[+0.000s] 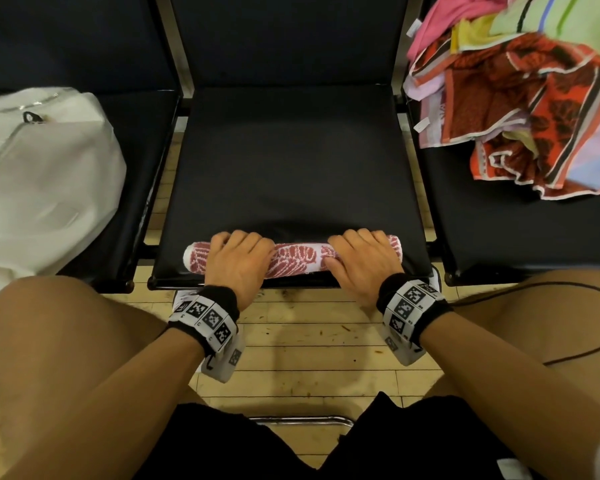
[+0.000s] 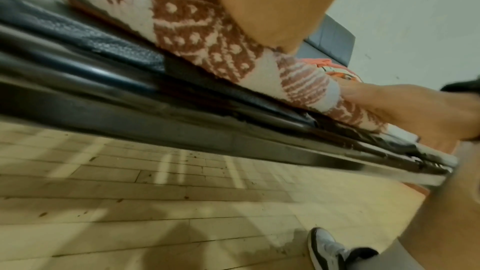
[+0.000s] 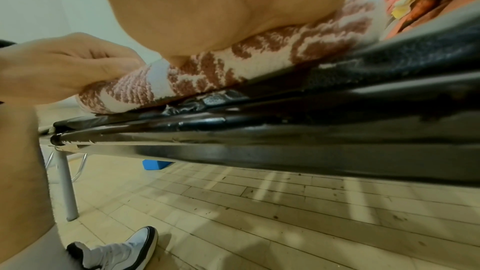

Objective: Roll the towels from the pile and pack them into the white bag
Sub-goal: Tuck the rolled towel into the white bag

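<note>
A pink-and-white patterned towel (image 1: 295, 258) lies as a tight roll along the front edge of the middle black seat (image 1: 291, 161). My left hand (image 1: 238, 258) grips the roll's left part, fingers curled over its top. My right hand (image 1: 361, 258) grips the right part, thumb against the roll's near side. The left wrist view has the roll (image 2: 197, 34) under my left palm (image 2: 272, 3), with the right hand (image 2: 415, 110) farther along. The right wrist view shows the roll (image 3: 259, 63) beneath my right palm (image 3: 221, 7). The white bag (image 1: 42, 174) sits on the left seat. The loose towel pile (image 1: 520, 109) lies on the right seat.
My bare knees flank the gap in front of the seats, over a wooden floor (image 1: 291, 341). A thin black cable (image 1: 568, 355) crosses my right thigh. A shoe (image 3: 116, 252) rests on the floor below, and a blue block (image 3: 155, 164) lies under the seats.
</note>
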Action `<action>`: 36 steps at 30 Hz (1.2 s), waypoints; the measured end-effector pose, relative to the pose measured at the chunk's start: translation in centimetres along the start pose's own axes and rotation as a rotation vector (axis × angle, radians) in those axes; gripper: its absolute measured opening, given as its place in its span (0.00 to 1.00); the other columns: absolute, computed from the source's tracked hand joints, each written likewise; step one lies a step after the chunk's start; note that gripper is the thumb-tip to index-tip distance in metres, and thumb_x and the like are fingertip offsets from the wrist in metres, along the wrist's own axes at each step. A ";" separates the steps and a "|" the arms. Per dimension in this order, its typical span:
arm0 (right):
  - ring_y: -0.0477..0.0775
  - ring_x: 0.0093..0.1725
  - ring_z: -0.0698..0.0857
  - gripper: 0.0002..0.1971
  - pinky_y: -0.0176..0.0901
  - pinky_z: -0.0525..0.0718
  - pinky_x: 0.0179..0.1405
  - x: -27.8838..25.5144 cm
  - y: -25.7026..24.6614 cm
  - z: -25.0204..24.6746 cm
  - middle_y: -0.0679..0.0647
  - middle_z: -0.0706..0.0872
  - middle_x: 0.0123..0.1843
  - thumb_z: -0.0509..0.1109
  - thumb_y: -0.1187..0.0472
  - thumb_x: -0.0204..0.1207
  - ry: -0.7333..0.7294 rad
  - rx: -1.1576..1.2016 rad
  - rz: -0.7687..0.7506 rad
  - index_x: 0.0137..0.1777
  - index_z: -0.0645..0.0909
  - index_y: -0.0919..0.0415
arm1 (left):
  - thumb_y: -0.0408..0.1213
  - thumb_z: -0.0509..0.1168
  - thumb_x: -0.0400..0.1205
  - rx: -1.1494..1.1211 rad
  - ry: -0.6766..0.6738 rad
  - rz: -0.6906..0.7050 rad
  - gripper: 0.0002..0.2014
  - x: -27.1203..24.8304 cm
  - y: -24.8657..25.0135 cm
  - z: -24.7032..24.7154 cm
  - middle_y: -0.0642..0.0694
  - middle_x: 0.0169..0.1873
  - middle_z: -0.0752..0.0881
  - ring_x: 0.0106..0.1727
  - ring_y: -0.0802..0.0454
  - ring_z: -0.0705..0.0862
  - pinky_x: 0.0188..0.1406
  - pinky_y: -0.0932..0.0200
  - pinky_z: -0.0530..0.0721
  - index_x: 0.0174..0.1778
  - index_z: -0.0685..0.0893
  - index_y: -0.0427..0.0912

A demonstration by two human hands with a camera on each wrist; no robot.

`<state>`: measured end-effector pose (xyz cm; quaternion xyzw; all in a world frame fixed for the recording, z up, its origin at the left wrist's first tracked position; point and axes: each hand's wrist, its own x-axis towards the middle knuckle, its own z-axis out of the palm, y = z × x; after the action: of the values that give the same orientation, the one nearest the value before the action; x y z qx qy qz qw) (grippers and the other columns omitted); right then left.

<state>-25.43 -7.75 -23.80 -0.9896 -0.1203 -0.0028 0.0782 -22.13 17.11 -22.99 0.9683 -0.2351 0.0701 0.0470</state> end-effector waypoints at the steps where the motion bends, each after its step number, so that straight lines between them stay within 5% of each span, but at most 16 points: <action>1: 0.51 0.55 0.80 0.23 0.52 0.75 0.61 -0.1 0.1 0.1 0.48 0.82 0.58 0.51 0.37 0.83 0.002 -0.005 0.005 0.66 0.75 0.50 | 0.50 0.62 0.85 -0.030 -0.026 -0.003 0.11 -0.1 0.1 0.0 0.50 0.50 0.87 0.53 0.47 0.83 0.61 0.45 0.74 0.55 0.84 0.51; 4: 0.55 0.66 0.79 0.30 0.62 0.67 0.76 -0.3 0.2 0.5 0.52 0.81 0.67 0.55 0.33 0.78 -0.019 -0.042 0.032 0.73 0.73 0.50 | 0.63 0.53 0.84 -0.038 -0.112 -0.008 0.26 -0.7 0.2 0.1 0.49 0.58 0.86 0.59 0.47 0.84 0.65 0.42 0.76 0.64 0.82 0.49; 8: 0.55 0.63 0.80 0.30 0.70 0.53 0.81 -0.8 0.1 0.7 0.49 0.83 0.59 0.61 0.33 0.75 -0.021 -0.106 0.048 0.73 0.71 0.48 | 0.72 0.53 0.78 0.029 -0.280 -0.017 0.39 -1.1 -0.8 0.8 0.50 0.73 0.78 0.74 0.47 0.75 0.81 0.39 0.62 0.80 0.67 0.51; 11: 0.55 0.59 0.81 0.29 0.68 0.58 0.81 -1.2 0.2 0.7 0.49 0.83 0.55 0.62 0.35 0.77 -0.019 -0.124 0.050 0.73 0.71 0.48 | 0.68 0.58 0.80 -0.001 -0.304 -0.050 0.37 -0.8 -1.1 1.0 0.50 0.75 0.75 0.78 0.45 0.71 0.84 0.38 0.53 0.82 0.64 0.53; 17: 0.54 0.56 0.80 0.25 0.57 0.70 0.71 -1.7 0.0 0.4 0.48 0.82 0.55 0.63 0.40 0.79 -0.037 -0.099 0.032 0.72 0.70 0.48 | 0.63 0.66 0.76 0.050 -0.310 -0.078 0.32 -0.3 -1.2 0.1 0.51 0.61 0.80 0.64 0.47 0.77 0.71 0.47 0.70 0.73 0.70 0.53; 23: 0.55 0.57 0.79 0.24 0.57 0.70 0.68 -0.4 -0.5 -1.7 0.49 0.81 0.58 0.66 0.52 0.79 -0.056 -0.115 -0.032 0.74 0.68 0.48 | 0.58 0.68 0.75 0.052 -0.305 -0.103 0.26 -0.2 -2.2 -2.4 0.52 0.57 0.82 0.60 0.48 0.78 0.65 0.49 0.71 0.66 0.73 0.54; 36: 0.58 0.48 0.80 0.26 0.55 0.68 0.59 9.9 -7.1 -12.0 0.52 0.81 0.50 0.74 0.58 0.70 0.270 -0.238 -0.294 0.69 0.76 0.51 | 0.51 0.69 0.77 0.024 -0.082 -0.277 0.24 1.1 -10.6 -13.1 0.47 0.58 0.82 0.61 0.43 0.79 0.64 0.46 0.72 0.67 0.74 0.50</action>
<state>-17.38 -0.42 -10.64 -0.9543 -0.2507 -0.1607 -0.0249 -17.74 27.60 -10.51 0.9940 -0.1003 0.0260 0.0351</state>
